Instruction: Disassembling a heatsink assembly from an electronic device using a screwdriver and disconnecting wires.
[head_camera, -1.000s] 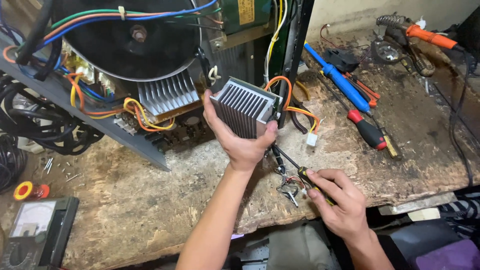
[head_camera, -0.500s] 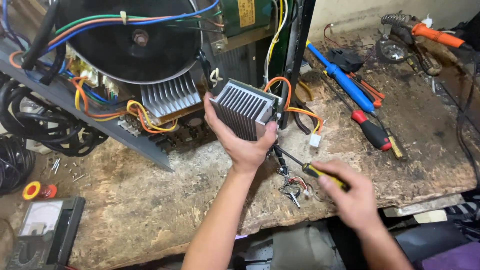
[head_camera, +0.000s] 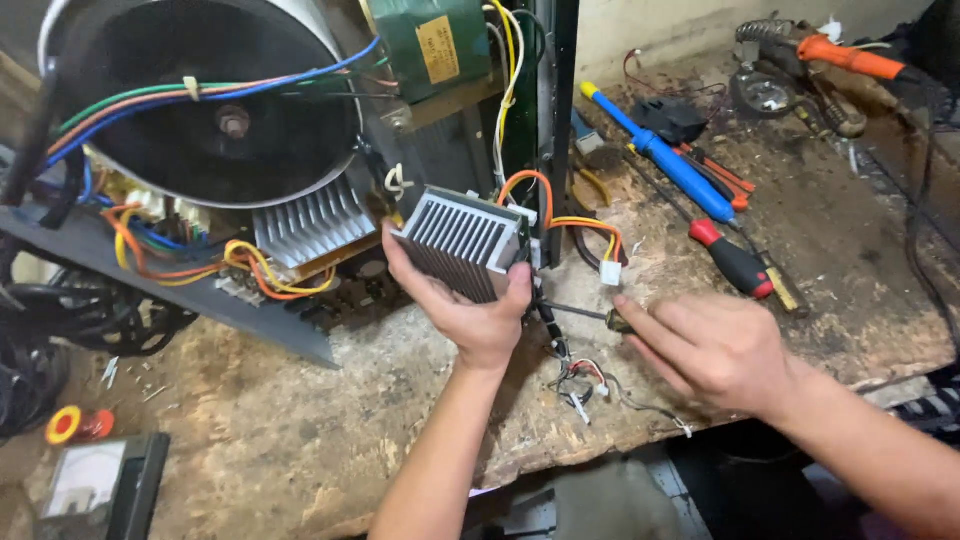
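Observation:
My left hand grips a finned aluminium heat sink module, holding it up off the worn wooden bench. Orange and yellow wires with a white plug run from the module. My right hand holds a screwdriver whose thin shaft points left at the module's lower right corner. Just behind the module stands an opened machine with a large black round transformer and a second finned heat sink.
A blue-handled tool, a red-handled screwdriver and an orange-handled tool lie on the bench to the right. A loose bundle of small wires lies near the front edge. A meter and a red-yellow tape roll sit lower left.
My right hand has risen from the front edge and brought the screwdriver up to the module. My left hand keeps the module in the same place.

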